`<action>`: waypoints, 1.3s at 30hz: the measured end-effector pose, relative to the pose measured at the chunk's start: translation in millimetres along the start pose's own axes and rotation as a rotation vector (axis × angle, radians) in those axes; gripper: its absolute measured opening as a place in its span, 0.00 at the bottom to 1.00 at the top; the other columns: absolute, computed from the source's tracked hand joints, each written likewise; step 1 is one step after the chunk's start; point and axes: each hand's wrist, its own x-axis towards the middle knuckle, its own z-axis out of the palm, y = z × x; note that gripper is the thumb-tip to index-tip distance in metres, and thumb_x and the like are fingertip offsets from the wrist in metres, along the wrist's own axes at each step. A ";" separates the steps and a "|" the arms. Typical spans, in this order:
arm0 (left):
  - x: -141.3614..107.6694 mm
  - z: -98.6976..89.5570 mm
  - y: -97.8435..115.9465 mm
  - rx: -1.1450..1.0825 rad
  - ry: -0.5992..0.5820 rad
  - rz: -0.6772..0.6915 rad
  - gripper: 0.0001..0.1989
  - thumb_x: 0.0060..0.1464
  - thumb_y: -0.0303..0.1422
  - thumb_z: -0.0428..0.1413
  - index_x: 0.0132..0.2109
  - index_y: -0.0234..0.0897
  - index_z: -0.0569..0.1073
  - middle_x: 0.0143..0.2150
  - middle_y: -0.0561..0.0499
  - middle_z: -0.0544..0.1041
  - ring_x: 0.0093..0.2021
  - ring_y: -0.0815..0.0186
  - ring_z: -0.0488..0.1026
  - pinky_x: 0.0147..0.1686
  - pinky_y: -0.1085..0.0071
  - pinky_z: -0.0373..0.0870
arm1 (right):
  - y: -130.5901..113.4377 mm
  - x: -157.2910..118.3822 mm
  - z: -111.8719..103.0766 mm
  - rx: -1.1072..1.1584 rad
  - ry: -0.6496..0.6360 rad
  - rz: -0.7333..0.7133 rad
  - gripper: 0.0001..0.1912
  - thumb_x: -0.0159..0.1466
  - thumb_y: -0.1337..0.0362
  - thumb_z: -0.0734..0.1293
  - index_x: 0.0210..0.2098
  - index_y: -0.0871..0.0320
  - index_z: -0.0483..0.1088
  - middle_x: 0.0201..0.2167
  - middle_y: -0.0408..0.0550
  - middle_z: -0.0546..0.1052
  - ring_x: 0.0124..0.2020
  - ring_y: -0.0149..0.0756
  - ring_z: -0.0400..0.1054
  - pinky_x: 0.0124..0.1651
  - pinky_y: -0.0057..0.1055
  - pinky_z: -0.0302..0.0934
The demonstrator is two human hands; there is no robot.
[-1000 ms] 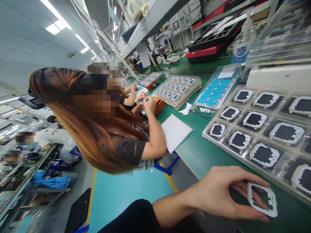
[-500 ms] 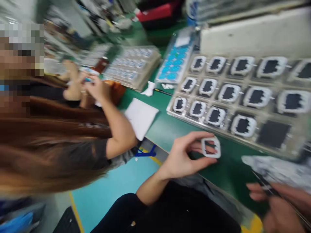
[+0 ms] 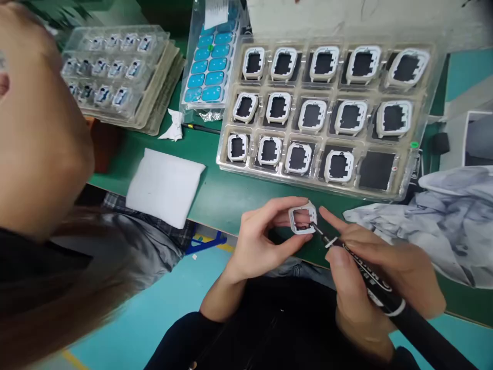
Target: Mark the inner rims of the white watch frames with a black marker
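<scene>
My left hand (image 3: 265, 239) pinches a white rounded-square watch case frame (image 3: 292, 221) between thumb and fingertips, above the bench's near edge. My right hand (image 3: 381, 277) grips a black marker pen (image 3: 370, 280) with white lettering. The pen's thin tip meets the frame's right side; whether it presses there I cannot tell. Beyond my hands lies a clear plastic tray (image 3: 265, 177) with rows of similar white frames, each over a dark pad. Its front right compartment (image 3: 377, 170) shows only a dark pad.
Crumpled grey-white plastic (image 3: 435, 226) lies at right. A folded white cloth (image 3: 164, 185), a crumpled tissue (image 3: 173, 125) and a thin black tool (image 3: 204, 128) rest leftward. Behind are a pack of blue pieces (image 3: 213, 78) and stacked trays (image 3: 162, 87). A co-worker's arm (image 3: 42, 128) fills the left.
My right hand has brought the marker pen in from the right to the frame in my left hand. The view has swung right, and the co-worker's arm appears larger and closer.
</scene>
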 end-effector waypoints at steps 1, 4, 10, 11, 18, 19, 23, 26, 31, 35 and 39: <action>0.8 -0.5 1.4 -0.001 -0.008 0.007 0.23 0.66 0.28 0.76 0.65 0.38 0.84 0.52 0.48 0.93 0.48 0.62 0.94 0.54 0.74 0.92 | -1.1 0.5 3.3 -0.009 0.030 -0.014 0.11 0.68 0.76 0.80 0.41 0.53 0.82 0.33 0.42 0.85 0.35 0.49 0.89 0.52 0.54 0.94; 1.4 -1.2 4.8 0.019 -0.018 0.024 0.23 0.65 0.25 0.75 0.64 0.39 0.85 0.52 0.50 0.93 0.47 0.64 0.94 0.55 0.76 0.92 | -1.5 1.2 8.8 -0.034 0.064 -0.019 0.13 0.65 0.77 0.82 0.40 0.54 0.83 0.34 0.42 0.85 0.36 0.49 0.88 0.48 0.51 0.93; -2.1 -1.0 7.4 0.127 -0.004 0.039 0.22 0.64 0.25 0.75 0.63 0.40 0.87 0.54 0.50 0.93 0.46 0.64 0.94 0.53 0.75 0.93 | 3.5 -3.1 15.6 -0.095 0.108 -0.082 0.10 0.65 0.75 0.81 0.39 0.54 0.83 0.30 0.40 0.80 0.27 0.41 0.81 0.45 0.50 0.93; -2.5 -0.9 7.6 0.129 -0.007 0.044 0.22 0.64 0.24 0.75 0.62 0.40 0.87 0.55 0.51 0.93 0.46 0.64 0.94 0.53 0.75 0.93 | 3.9 -3.5 16.1 -0.101 0.113 -0.085 0.10 0.65 0.75 0.80 0.38 0.54 0.82 0.30 0.40 0.80 0.26 0.40 0.79 0.45 0.49 0.93; -4.7 1.1 7.4 0.173 0.010 0.042 0.22 0.65 0.25 0.75 0.63 0.42 0.87 0.55 0.51 0.93 0.46 0.63 0.94 0.51 0.74 0.94 | 7.3 -6.8 13.4 -0.113 0.086 -0.087 0.10 0.66 0.74 0.80 0.38 0.52 0.83 0.31 0.39 0.81 0.26 0.40 0.78 0.50 0.54 0.94; -5.1 1.4 7.1 0.190 0.013 0.043 0.22 0.66 0.25 0.75 0.64 0.42 0.87 0.55 0.51 0.93 0.45 0.63 0.94 0.50 0.73 0.94 | 8.0 -7.4 13.3 -0.124 0.095 -0.094 0.10 0.66 0.74 0.81 0.39 0.51 0.83 0.31 0.40 0.81 0.27 0.41 0.80 0.49 0.54 0.94; -5.7 2.3 6.1 0.232 0.028 0.055 0.20 0.66 0.28 0.75 0.62 0.42 0.87 0.54 0.51 0.94 0.44 0.64 0.93 0.48 0.73 0.93 | 6.8 -7.2 13.7 -0.134 0.097 -0.097 0.10 0.66 0.74 0.81 0.41 0.54 0.83 0.32 0.42 0.82 0.33 0.45 0.85 0.45 0.48 0.94; -5.6 2.5 6.0 0.254 0.034 0.057 0.19 0.66 0.28 0.75 0.62 0.43 0.87 0.54 0.51 0.94 0.44 0.63 0.93 0.47 0.73 0.93 | 2.6 -5.2 13.1 -0.094 0.080 -0.066 0.11 0.66 0.77 0.80 0.39 0.55 0.82 0.32 0.41 0.81 0.31 0.41 0.84 0.47 0.48 0.94; -6.8 2.7 5.5 0.212 0.031 0.053 0.21 0.65 0.25 0.75 0.63 0.43 0.87 0.55 0.51 0.93 0.46 0.64 0.94 0.50 0.75 0.93 | -1.0 -3.5 15.0 -0.084 0.048 -0.004 0.09 0.70 0.75 0.78 0.38 0.55 0.81 0.30 0.40 0.79 0.32 0.39 0.84 0.54 0.50 0.94; -8.8 2.5 4.0 0.207 0.030 0.051 0.23 0.65 0.25 0.75 0.64 0.44 0.87 0.56 0.51 0.93 0.48 0.63 0.94 0.52 0.74 0.93 | 0.0 0.4 22.1 -0.122 0.135 -0.131 0.11 0.68 0.78 0.76 0.42 0.54 0.81 0.32 0.40 0.81 0.35 0.41 0.86 0.46 0.44 0.94; -10.2 1.1 1.8 0.257 0.017 0.053 0.23 0.65 0.26 0.76 0.64 0.44 0.87 0.55 0.51 0.93 0.47 0.62 0.94 0.51 0.73 0.94 | -0.4 3.9 25.9 -0.163 0.161 -0.158 0.13 0.67 0.78 0.76 0.43 0.52 0.81 0.32 0.38 0.83 0.31 0.39 0.84 0.48 0.43 0.94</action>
